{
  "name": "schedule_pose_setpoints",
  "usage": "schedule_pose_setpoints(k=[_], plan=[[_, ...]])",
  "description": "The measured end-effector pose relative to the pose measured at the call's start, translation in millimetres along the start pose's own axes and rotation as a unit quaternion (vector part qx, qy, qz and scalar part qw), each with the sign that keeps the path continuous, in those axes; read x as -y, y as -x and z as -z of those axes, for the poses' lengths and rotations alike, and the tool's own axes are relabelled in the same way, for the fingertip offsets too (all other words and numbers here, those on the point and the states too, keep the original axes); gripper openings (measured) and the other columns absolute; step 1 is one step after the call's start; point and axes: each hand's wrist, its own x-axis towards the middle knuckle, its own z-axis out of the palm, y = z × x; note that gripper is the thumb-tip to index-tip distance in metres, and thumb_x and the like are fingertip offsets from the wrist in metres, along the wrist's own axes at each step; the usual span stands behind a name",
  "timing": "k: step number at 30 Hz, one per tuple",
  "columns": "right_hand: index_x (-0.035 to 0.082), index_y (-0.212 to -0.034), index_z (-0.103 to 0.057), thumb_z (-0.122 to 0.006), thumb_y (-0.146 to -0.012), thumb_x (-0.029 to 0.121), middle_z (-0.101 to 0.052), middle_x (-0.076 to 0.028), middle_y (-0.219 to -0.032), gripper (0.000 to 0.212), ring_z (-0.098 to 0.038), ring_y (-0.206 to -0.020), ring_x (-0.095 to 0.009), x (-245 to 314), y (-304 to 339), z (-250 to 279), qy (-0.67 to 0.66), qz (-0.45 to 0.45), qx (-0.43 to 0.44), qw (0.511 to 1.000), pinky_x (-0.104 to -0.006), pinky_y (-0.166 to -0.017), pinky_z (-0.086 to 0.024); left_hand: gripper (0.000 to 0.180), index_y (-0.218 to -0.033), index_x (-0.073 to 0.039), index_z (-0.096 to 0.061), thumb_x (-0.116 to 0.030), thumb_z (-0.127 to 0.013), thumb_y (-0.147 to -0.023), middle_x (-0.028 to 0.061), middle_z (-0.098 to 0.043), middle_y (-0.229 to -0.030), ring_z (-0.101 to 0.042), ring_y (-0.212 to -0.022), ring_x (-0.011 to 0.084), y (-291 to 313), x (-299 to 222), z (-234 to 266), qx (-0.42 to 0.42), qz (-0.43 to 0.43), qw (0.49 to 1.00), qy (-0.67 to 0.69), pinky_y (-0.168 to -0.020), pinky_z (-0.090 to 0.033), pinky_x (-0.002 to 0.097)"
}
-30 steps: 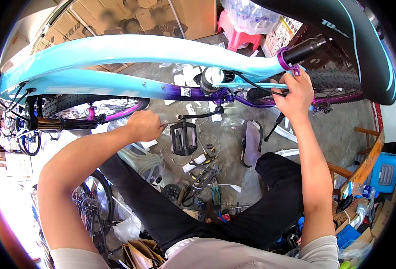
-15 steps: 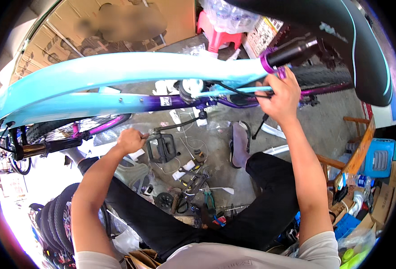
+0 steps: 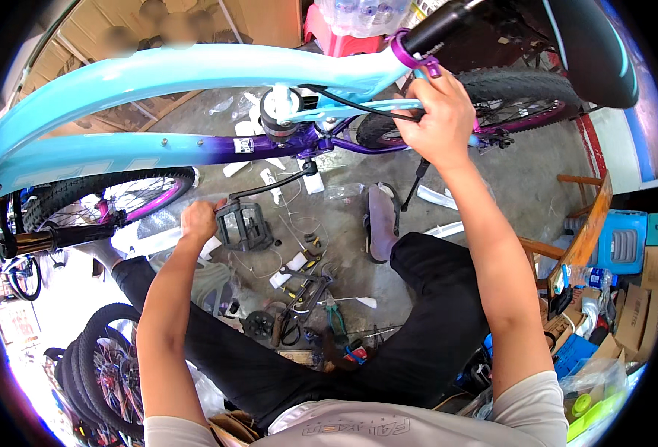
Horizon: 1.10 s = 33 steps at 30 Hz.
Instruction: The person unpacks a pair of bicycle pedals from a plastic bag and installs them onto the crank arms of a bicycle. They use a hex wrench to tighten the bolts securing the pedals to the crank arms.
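Note:
A light blue and purple bicycle frame [image 3: 195, 71] stretches across the view in front of me. My right hand [image 3: 440, 115] is closed around the frame's tubes just below the purple seat clamp [image 3: 411, 48], near a black cable. My left hand [image 3: 198, 221] is closed at the end of the black crank arm [image 3: 273, 183], right beside the black pedal [image 3: 245, 226]. What its fingers grip is mostly hidden. The black saddle [image 3: 593, 59] is at the upper right. A kickstand [image 3: 416, 185] hangs under the frame near my foot.
Pliers [image 3: 335, 320] and several other tools lie on the floor between my legs. Spare tires [image 3: 94, 365] are at the lower left. On the right are a wooden frame [image 3: 586, 231], a blue plastic stool [image 3: 621, 242] and cardboard boxes. A red stool [image 3: 336, 37] with bottles is behind the bicycle.
The bicycle appears higher and farther left in view, with more of the rear wheel showing; the view has shifted too. Both hands keep their places on it.

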Motion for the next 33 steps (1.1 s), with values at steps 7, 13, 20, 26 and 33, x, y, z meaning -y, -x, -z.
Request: schedule_pose_setpoints(k=[7,13,20,26,33], plan=[[0.008,-0.083,-0.067,-0.081,-0.064,0.024,-0.068,-0.011,-0.123,0.029,-0.066,-0.109,-0.033,-2.3,3.3,3.3,0.028,-0.036,0.036,0.998,-0.0436,-0.093,-0.052,0.044,-0.087,-0.011,-0.08,-0.047,-0.058,-0.096,0.0249,-0.071,-0.082,-0.071,-0.079,0.0427,29.6,-23.1,83.1,0.002,0.03,1.0,-0.001,-0.074,-0.057,0.0506],[0.009,-0.075,-0.061,-0.082,-0.062,0.017,-0.066,-0.006,-0.098,0.026,-0.066,-0.097,-0.032,-5.7,5.1,3.2,0.031,-0.009,0.001,0.999,-0.0437,-0.08,-0.053,0.031,-0.077,-0.007,-0.077,-0.032,-0.064,-0.091,0.0176,-0.074,-0.08,-0.074,-0.077,0.0339,46.8,-110.9,220.5,0.006,-0.075,0.99,-0.119,-0.068,-0.058,0.0441],[0.009,-0.098,-0.062,-0.079,-0.073,0.022,-0.065,-0.011,-0.116,0.032,-0.06,-0.113,-0.037,-10.5,5.0,15.3,-0.049,-0.004,0.065,0.997,-0.046,-0.095,-0.048,0.022,-0.079,-0.007,-0.078,-0.021,-0.063,-0.087,0.0153,-0.074,-0.077,-0.075,-0.073,0.0319,52.2,-125.0,224.3,-0.008,-0.062,0.987,-0.149,-0.062,-0.058,0.0423],[0.011,-0.105,-0.066,-0.073,-0.084,0.025,-0.067,-0.006,-0.126,0.026,-0.06,-0.117,-0.029,-47.4,-7.0,74.9,-0.03,0.092,0.059,0.994,-0.0482,-0.111,-0.037,0.033,-0.076,-0.005,-0.077,-0.03,-0.063,-0.091,0.0193,-0.072,-0.075,-0.074,-0.071,0.0353,45.0,-105.7,214.9,-0.008,-0.074,0.986,-0.147,-0.063,-0.058,0.0446],[0.003,-0.115,-0.068,-0.054,-0.095,0.034,-0.069,-0.024,-0.112,0.04,-0.062,-0.107,-0.045,-246.8,-33.9,140.2,0.182,-0.086,-0.005,0.979,-0.0495,-0.094,-0.047,0.02,-0.08,-0.008,-0.079,-0.019,-0.063,-0.084,0.0163,-0.075,-0.082,-0.076,-0.079,0.0317,37.9,-115.4,230.1,0.039,-0.092,0.981,-0.164,-0.069,-0.059,0.0411]])
